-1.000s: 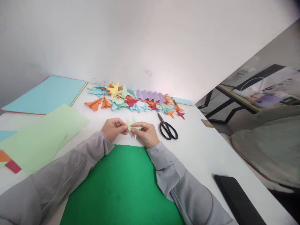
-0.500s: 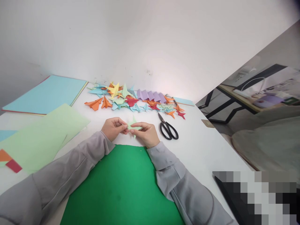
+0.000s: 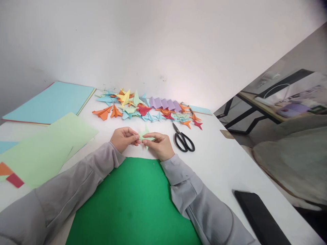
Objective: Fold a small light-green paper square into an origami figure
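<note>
Between my hands is a small light green folded paper plane [image 3: 146,130], with pointed tips sticking out above and below my fingers. My left hand [image 3: 124,139] pinches its left side between thumb and fingers. On its right side, my right hand [image 3: 160,144] grips it with thumb and index finger. My fingers hide part of the folds. Beyond the hands, along the wall, lies a row of folded paper planes [image 3: 125,98] in yellow, orange, blue, green and red. Black-handled scissors [image 3: 183,137] rest to the right of my right hand.
A green sheet [image 3: 133,200] lies in front of me. Stacked blue paper [image 3: 51,103] and light green sheets [image 3: 46,146] are on the left, with orange and red scraps [image 3: 15,180]. Purple folded paper [image 3: 165,104] stands by the wall. A black flat object [image 3: 260,217] lies at lower right.
My hands stay in nearly the same place, still pinching the green paper plane. The black object at lower right, formerly covered by a pixelated patch, now shows plainly.
</note>
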Available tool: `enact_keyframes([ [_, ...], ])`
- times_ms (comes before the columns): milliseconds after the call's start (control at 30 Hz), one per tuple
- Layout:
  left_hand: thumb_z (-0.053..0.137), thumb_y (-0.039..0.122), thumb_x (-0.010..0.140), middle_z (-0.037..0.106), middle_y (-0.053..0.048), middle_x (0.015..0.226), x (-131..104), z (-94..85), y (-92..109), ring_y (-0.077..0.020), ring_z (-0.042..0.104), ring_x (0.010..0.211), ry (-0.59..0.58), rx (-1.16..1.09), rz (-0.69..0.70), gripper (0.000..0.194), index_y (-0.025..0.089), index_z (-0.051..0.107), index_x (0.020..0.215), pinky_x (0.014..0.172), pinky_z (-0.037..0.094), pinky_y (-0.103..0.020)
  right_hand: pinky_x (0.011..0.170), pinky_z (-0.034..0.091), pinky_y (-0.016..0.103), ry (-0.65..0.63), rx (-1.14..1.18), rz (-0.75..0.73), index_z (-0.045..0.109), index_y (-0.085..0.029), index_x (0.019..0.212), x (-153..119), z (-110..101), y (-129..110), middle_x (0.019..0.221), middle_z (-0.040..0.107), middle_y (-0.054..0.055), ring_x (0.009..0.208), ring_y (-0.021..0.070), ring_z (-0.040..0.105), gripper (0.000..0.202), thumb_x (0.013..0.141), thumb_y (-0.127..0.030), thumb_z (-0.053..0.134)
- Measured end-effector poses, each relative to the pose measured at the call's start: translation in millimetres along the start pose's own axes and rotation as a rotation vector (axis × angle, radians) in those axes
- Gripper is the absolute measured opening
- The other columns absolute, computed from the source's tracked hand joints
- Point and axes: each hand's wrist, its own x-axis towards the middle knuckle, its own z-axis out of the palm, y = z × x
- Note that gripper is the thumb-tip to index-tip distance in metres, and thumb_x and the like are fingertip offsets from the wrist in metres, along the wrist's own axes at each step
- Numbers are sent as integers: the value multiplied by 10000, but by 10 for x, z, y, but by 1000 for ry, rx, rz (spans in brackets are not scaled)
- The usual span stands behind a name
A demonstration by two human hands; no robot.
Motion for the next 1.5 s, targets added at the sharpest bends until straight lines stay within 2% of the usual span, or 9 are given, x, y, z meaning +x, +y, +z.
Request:
enact_keyframes([
  [400,776,314,476,623,-30,458,8,6,0,-115,565,398,-18,14,-18,347,100,560,646,425,465,-224,327,188,194,7,2,14,693,-140,721,8,0,-5,351,431,-64,319,35,280,268,523,-308,761],
  [833,767,317,499,564,1,392,16,1,-6,-94,500,339,-17,69,-7,347,111,541,662,356,409,-202,329,176,196,14,-18,33,692,-143,739,3,4,-1,341,396,-73,321,39,277,272,526,-300,754],
  [1033,766,288,514,574,36,402,1,-9,19,-110,498,325,-18,84,-8,473,157,430,821,350,414,-214,318,150,193,26,-32,40,690,-138,729,-5,10,-25,325,372,-83,306,31,250,276,520,-306,754],
  [1133,751,301,538,578,29,407,-6,-5,26,-116,515,338,-30,65,-10,470,155,415,832,362,428,-218,323,142,191,29,-39,36,693,-143,725,-3,8,-27,321,367,-84,310,29,243,264,522,-299,756],
  [1233,732,326,564,590,19,430,-19,17,35,-136,567,403,-16,46,-8,454,148,428,851,402,462,-235,326,158,195,29,-40,32,696,-146,724,2,3,-19,324,398,-74,308,35,256,264,522,-304,758],
  [1300,755,288,530,598,22,452,-29,32,39,-138,587,438,-25,86,7,484,143,438,866,437,483,-241,325,193,201,27,-32,25,697,-145,725,2,1,-16,343,443,-57,311,45,293,276,520,-320,758],
  [1433,771,262,495,573,39,425,-33,39,37,-118,563,403,-37,150,29,465,134,465,821,432,473,-226,330,254,204,7,-12,27,698,-148,720,-2,5,-19,373,496,-42,317,55,346,277,511,-317,766],
  [1500,766,269,501,572,38,423,-27,32,34,-111,551,389,-33,149,34,446,134,473,807,422,464,-222,366,327,214,-10,22,13,699,-160,720,1,4,-17,438,562,-21,355,71,414,244,541,-319,748],
])
